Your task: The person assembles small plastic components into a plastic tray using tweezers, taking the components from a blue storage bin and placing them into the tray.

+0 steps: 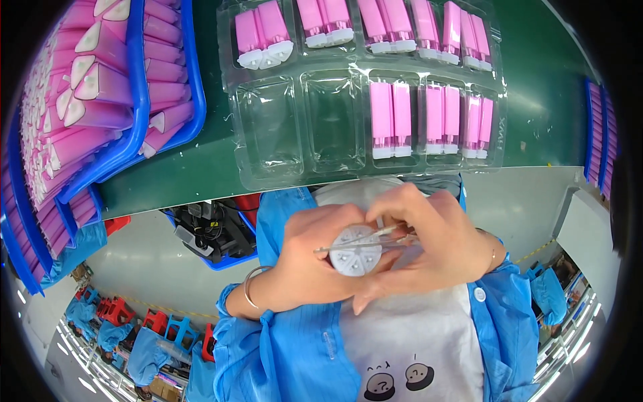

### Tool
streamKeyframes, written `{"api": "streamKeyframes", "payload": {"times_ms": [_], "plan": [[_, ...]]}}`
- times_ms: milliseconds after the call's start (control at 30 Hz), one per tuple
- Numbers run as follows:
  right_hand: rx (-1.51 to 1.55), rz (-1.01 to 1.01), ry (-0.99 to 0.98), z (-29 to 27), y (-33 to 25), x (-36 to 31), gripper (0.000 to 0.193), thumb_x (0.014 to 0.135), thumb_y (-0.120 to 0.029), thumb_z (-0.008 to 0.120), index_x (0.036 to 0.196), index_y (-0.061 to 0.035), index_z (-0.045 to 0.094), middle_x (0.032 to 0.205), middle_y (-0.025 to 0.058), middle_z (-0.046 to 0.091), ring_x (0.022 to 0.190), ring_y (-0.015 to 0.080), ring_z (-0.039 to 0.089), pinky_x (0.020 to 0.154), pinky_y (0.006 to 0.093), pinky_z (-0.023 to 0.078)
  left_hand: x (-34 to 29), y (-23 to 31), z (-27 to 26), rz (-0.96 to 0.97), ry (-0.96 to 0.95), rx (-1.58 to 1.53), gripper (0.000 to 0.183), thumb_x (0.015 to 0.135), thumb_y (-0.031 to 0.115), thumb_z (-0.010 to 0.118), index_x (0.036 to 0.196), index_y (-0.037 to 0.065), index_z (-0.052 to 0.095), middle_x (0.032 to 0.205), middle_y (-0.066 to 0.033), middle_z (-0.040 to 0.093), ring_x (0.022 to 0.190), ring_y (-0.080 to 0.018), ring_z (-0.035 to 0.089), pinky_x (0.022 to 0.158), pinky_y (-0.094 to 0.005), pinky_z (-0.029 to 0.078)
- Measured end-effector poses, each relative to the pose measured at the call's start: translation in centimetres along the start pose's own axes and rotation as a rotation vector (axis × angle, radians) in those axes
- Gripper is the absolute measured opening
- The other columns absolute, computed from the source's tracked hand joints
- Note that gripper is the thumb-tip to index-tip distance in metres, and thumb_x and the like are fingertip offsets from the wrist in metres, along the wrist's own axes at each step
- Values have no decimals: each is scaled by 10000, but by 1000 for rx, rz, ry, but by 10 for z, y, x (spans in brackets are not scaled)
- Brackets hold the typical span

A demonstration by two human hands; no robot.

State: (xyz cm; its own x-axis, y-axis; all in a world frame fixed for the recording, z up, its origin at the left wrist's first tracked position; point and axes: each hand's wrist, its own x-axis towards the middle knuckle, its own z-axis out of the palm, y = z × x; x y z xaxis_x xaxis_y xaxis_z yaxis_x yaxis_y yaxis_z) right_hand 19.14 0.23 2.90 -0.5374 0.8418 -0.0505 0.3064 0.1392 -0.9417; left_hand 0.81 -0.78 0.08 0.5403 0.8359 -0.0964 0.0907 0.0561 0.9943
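My left hand (305, 251) is wrapped round a round cluster of wedge-shaped pieces (356, 262), whose white ends face up and form a disc with small dots. My right hand (442, 244) is closed on thin metal tweezers (385, 236). The tweezers lie across the white disc, with their tips near my left fingers. Both hands are close together in front of my chest, below the table edge. Beyond them on the table is a clear plastic tray (331, 175). Several of its compartments hold pink wedge-shaped pieces (382, 114) with white ends; two near-left compartments hold none.
Blue bins (142, 87) heaped with pink wedge-shaped pieces (100, 84) stand at the left on the green table (218, 157). More blue bins (595, 130) are at the far right. Under the table edge sits a blue crate (231, 260) of black items. People in blue work further back.
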Motion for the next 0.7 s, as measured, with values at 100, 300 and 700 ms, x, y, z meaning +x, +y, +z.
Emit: {"api": "streamKeyframes", "payload": {"times_ms": [100, 300, 700], "plan": [[-22, 39, 46, 8, 3, -2, 487, 681, -329, 789, 957, -31, 521, 763, 86, 596, 562, 247, 602, 454, 305, 464, -1, 2, 4, 3, 90, 32, 310, 644, 82, 786, 864, 37, 573, 738, -74, 600, 633, -239, 593, 573, -282, 464], [13, -201, -15, -4, 12, 0, 466, 657, -260, 793, 995, -12, 588, 790, 60, 591, 519, 174, 567, 406, 265, 413, -15, 1, -14, -308, -249, -491, 596, 614, 94, 828, 1078, 27, 460, 987, -65, 604, 878, -115, 568, 773, -272, 475], [-139, -471, -66, -8, 6, 16, 327, 698, -189, 711, 1019, -129, 692, 973, 53, 655, 441, 44, 495, 323, 197, 252, 14, -29, -13, -218, -928, -1053, 340, 604, 107, 835, 850, 4, 624, 738, -39, 634, 650, -90, 569, 591, -217, 444]]}}
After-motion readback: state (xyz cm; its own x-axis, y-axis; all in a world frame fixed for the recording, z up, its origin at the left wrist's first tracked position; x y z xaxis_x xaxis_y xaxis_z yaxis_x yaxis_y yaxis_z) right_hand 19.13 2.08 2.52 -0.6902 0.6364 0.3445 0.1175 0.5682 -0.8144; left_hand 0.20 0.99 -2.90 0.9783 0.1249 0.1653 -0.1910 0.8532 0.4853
